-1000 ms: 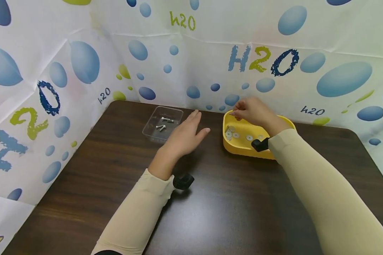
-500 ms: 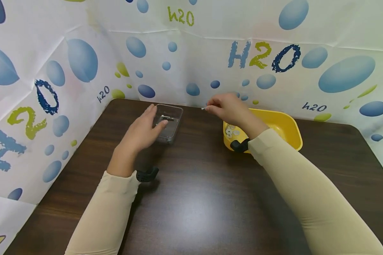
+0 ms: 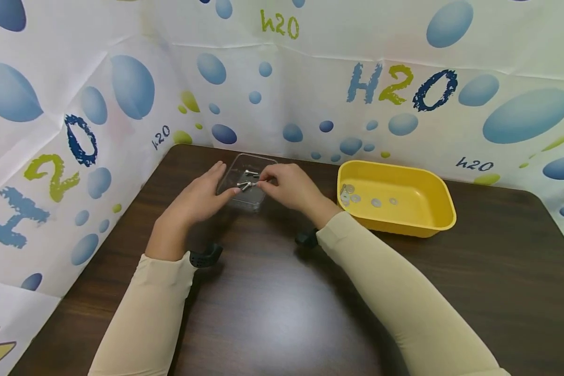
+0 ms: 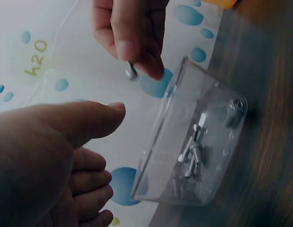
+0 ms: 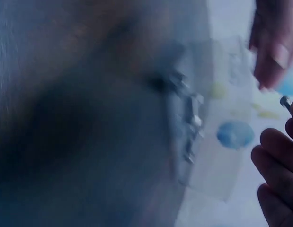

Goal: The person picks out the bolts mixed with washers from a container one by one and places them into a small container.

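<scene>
My right hand [image 3: 289, 188] pinches a small silver screw [image 4: 131, 72] between thumb and forefinger, over the right side of a clear plastic box [image 3: 244, 204]. The screw's head points away from the fingertips in the right wrist view. Several metal screws [image 4: 196, 151] lie on the box floor, most of them bunched together. At the box's left side is my left hand [image 3: 192, 201], thumb extended towards the box and holding nothing. The other fingers of the left hand [image 4: 66, 161] look bent in the left wrist view. The right wrist view is badly blurred.
A yellow bin [image 3: 418, 196] stands to the right on the dark wooden table [image 3: 272, 292], with several flat washers [image 3: 376, 202] at its left end. Behind and to the left hangs a white sheet [image 3: 305, 94] printed with blue drops.
The right hand has come left from the yellow bin to the clear box, bringing the small screw. My left hand first moved left, from the box's right side to its left.
</scene>
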### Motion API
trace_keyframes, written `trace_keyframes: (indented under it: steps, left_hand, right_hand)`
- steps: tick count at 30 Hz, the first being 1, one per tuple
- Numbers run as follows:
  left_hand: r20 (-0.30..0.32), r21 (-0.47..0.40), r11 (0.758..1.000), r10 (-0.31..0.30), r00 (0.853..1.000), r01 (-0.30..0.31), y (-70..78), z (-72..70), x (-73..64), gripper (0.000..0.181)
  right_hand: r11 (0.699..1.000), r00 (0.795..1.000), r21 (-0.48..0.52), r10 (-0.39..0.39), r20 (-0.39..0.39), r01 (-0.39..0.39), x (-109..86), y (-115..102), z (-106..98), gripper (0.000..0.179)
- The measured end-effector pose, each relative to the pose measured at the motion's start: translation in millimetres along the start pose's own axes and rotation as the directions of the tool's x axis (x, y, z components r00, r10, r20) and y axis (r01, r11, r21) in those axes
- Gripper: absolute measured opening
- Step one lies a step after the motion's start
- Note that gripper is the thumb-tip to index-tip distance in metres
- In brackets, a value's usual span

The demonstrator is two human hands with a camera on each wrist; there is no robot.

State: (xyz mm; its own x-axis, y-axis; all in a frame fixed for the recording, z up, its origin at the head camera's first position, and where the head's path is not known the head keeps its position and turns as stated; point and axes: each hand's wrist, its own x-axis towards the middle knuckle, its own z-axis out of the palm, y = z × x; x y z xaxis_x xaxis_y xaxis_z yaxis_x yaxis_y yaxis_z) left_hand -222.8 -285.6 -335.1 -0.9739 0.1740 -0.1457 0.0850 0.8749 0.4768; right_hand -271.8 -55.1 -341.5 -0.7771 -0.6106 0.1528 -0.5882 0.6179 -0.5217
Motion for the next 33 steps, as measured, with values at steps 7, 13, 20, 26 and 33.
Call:
trace_keyframes:
  steps: [7,13,20,26,33]
  left_hand:
    - [0.037,-0.006,1.0,0.029,0.999,-0.029,-5.6,8.1,5.0,0.079]
    - [0.066,0.004,0.999,0.051,0.996,-0.051,-10.9,11.7,7.0,0.075]
    - [0.091,0.005,0.999,0.034,0.995,-0.035,-13.4,11.1,6.2,0.076]
    - [0.101,-0.015,0.999,0.033,0.994,-0.031,-13.1,11.0,6.6,0.077]
    - [0.1,-0.022,0.999,0.027,0.995,-0.025,-14.2,10.3,7.6,0.077]
  right_hand:
    - [0.998,0.998,-0.032,-0.056,0.01,0.056,3.7,-4,30,0.016]
    - [0.997,0.998,-0.053,-0.059,0.037,0.061,6.5,-2,37,0.017]
    - [0.995,0.995,-0.07,-0.063,0.071,0.068,10.6,-4,41,0.019]
    - [0.988,0.991,-0.111,-0.093,0.098,0.104,12.8,-3,42,0.022]
    - [0.979,0.981,-0.161,-0.101,0.164,0.128,15.7,-4,41,0.028]
